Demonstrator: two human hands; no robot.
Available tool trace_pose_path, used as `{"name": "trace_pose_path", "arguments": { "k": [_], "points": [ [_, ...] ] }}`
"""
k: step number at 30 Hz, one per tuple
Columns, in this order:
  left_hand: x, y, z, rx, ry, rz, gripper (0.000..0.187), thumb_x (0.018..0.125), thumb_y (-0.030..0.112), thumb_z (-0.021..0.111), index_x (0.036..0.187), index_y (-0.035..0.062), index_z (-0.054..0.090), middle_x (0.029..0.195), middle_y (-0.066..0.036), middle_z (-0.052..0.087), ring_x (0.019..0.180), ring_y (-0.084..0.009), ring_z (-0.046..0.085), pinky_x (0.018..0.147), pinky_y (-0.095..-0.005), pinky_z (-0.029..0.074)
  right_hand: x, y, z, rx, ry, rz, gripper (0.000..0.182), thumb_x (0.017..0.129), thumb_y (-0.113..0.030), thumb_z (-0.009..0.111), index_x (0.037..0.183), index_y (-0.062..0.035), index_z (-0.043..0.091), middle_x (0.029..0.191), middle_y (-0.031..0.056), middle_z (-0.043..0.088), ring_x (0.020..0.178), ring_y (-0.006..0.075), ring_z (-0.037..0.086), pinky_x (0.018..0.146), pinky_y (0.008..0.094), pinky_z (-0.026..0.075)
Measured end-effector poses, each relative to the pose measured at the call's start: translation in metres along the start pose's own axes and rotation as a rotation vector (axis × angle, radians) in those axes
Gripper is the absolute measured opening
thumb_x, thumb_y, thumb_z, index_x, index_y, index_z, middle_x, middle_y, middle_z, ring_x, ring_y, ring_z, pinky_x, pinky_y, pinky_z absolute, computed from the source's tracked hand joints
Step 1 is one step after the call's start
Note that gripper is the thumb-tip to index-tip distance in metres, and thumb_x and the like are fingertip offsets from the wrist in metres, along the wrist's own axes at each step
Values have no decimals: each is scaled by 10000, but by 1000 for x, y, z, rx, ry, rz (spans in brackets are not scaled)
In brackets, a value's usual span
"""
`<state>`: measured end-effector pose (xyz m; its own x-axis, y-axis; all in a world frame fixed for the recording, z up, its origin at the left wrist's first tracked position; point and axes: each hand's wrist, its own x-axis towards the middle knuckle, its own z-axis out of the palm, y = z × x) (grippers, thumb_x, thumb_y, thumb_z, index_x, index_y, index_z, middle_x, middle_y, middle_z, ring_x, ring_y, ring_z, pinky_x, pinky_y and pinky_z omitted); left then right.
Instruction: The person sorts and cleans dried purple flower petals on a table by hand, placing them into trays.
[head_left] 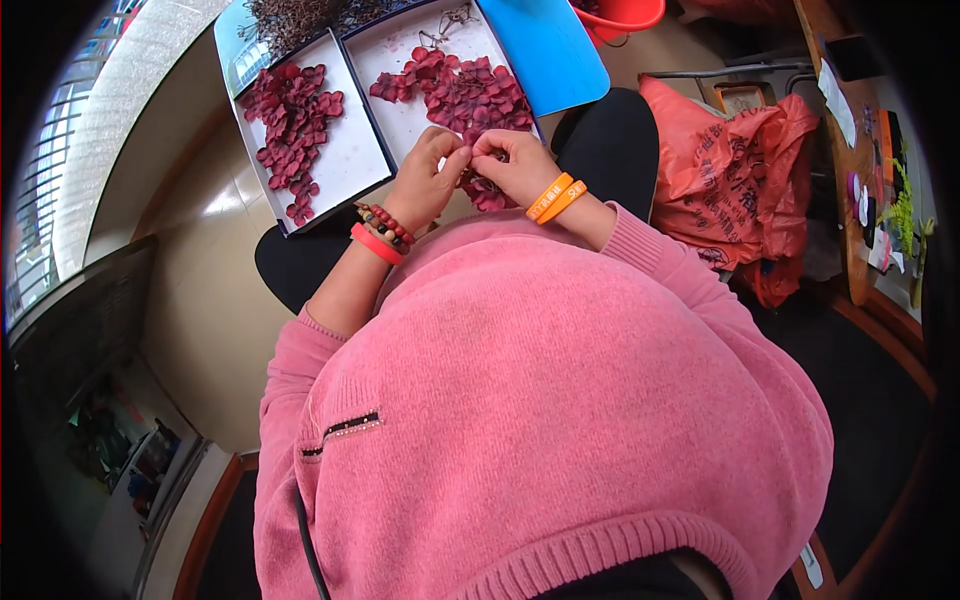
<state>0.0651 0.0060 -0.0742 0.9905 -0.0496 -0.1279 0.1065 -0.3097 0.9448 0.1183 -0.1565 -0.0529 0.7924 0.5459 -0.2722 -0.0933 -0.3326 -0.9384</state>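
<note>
My left hand and my right hand meet at the near edge of the white box lid, fingertips pinched together. Between and below the fingers are dark red fabric-like flower petals; the exact point of the grip is partly hidden by the fingers. Just beyond my hands, inside the right-hand shallow box, lies a spread pile of the same petals. A second shallow white box to the left holds another heap of dark red petals.
Under the boxes is a blue board. Dark dried-looking stems lie at the far left. A red basin stands at the back. Red plastic bags sit to the right, beside a wooden shelf. My knees flank the boxes.
</note>
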Motion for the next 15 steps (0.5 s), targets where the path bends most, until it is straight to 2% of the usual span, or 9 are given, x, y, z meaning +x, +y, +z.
{"name": "trace_pose_path", "arguments": {
  "k": [1, 4, 6, 8, 11, 14, 15],
  "points": [
    [6, -7, -3, 195, 45, 73, 163, 873, 120, 533, 949, -23, 557, 942, -109, 547, 802, -202, 568, 698, -312, 484, -1, 0, -3, -22, -3, 0, 85, 743, -88, 605, 758, -5, 614, 658, 66, 598, 599, 118, 541, 566, 272, 447],
    [25, -34, -2, 225, 284, -162, 160, 827, 81, 539, 937, -35, 539, 944, -199, 556, 838, -322, 567, 747, -375, 462, -5, 2, -13, -89, -19, 9, 82, 742, -85, 594, 739, -4, 604, 653, 70, 594, 598, 121, 543, 571, 272, 449],
    [39, -53, -3, 365, 329, -184, 222, 783, 60, 545, 971, -53, 518, 961, -233, 559, 868, -364, 564, 768, -405, 459, -6, 8, -15, -120, -18, -9, 85, 742, -86, 591, 735, -2, 599, 665, 82, 597, 604, 136, 552, 579, 278, 452],
    [53, -71, -1, 446, 378, -246, 271, 765, 112, 581, 979, -43, 521, 999, -238, 552, 901, -380, 562, 800, -416, 454, -6, 11, -17, -145, 12, -16, 90, 744, -90, 590, 737, -1, 597, 680, 97, 599, 615, 158, 561, 583, 288, 453],
    [63, -48, 9, 486, 450, -459, 326, 742, 176, 617, 984, -24, 531, 1023, -225, 541, 934, -382, 561, 828, -419, 447, -7, 11, -17, -171, 51, -31, 97, 747, -96, 589, 740, 1, 594, 697, 116, 599, 630, 188, 572, 588, 305, 456],
    [66, -42, 18, 652, 410, -477, 353, 726, 209, 629, 994, -4, 539, 1028, -205, 534, 958, -371, 563, 827, -418, 449, -10, 8, -18, -167, 34, 1, 104, 751, -101, 589, 740, 3, 593, 698, 124, 597, 635, 200, 577, 589, 316, 457],
    [66, -47, 17, 669, 408, -460, 306, 723, 214, 638, 937, 9, 564, 991, -190, 538, 935, -354, 578, 803, -426, 455, -10, 7, -17, -159, 18, 18, 107, 752, -102, 588, 740, 4, 593, 697, 125, 596, 635, 201, 579, 589, 318, 457]
  ]
}}
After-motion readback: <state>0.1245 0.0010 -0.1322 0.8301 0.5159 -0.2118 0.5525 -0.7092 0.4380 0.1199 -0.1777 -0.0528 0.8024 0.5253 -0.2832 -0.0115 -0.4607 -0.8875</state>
